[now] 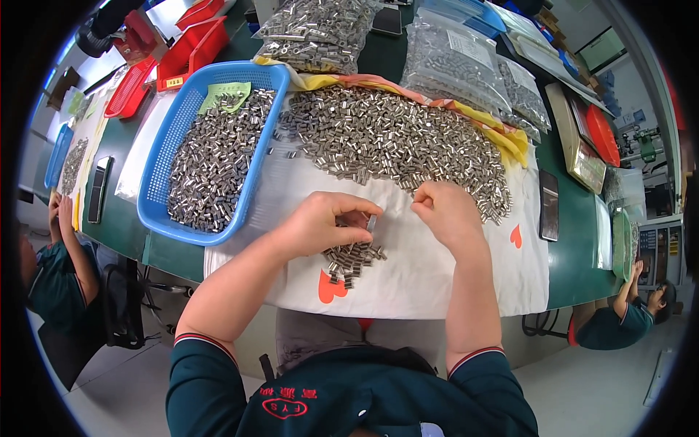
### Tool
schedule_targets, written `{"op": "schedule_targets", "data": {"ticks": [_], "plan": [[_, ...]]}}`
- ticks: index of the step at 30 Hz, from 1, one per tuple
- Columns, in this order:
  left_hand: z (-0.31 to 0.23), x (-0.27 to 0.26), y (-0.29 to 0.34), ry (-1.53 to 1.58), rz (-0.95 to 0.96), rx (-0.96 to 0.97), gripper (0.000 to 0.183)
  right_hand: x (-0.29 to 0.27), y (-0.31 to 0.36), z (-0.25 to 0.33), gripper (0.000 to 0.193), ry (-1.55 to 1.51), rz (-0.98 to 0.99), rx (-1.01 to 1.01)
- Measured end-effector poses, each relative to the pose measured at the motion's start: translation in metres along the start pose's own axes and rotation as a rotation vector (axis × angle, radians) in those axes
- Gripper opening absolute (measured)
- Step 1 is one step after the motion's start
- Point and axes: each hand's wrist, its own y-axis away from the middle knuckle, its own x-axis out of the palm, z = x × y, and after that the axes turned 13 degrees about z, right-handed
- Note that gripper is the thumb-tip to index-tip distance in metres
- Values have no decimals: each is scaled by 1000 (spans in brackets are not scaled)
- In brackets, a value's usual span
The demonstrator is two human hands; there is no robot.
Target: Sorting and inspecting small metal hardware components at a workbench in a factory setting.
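My left hand [314, 224] is closed, with a small shiny metal sleeve [372, 223] pinched between thumb and fingertips. Just below it lies a small heap of metal sleeves [353, 261] on the white cloth [422, 288]. To the right, my right hand [453, 215] has its fingertips pressed together at the near edge of a large pile of metal sleeves [393, 135]. Whatever is in that pinch is too small or hidden to make out. A blue perforated basket [154, 182] on the left holds many more sleeves and a green paper slip [224, 97].
Clear bags of metal parts [313, 33] [455, 62] stand behind the pile, by a rolled yellow cloth edge [513, 142]. Red bins [193, 54] are at the back left. Phones [548, 206] [100, 189] lie on the green table [575, 273]. Co-workers sit at both sides.
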Motion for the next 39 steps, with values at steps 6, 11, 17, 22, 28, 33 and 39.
{"op": "schedule_targets", "data": {"ticks": [6, 11, 17, 22, 28, 33, 39], "plan": [[3, 1, -3, 120, -7, -60, 35, 19, -1, -5, 7, 229, -74, -80], [12, 3, -2, 189, -57, -44, 36, 17, 6, 13, 3, 187, -112, -123], [18, -5, -2, 648, -128, 54, 39, 8, -8, 45, 6, -435, -87, -254], [19, -10, -6, 702, -129, 111, 37, 28, -17, 32, 11, -714, -114, -295], [19, -9, -4, 632, -128, 66, 39, 26, -13, 37, 10, -602, -90, -340], [17, -4, -6, 398, -174, 0, 37, 31, -11, 37, 9, -220, -299, -469], [16, -4, -6, 487, -107, -9, 36, 17, -8, 25, 9, -517, -25, -377]]}}
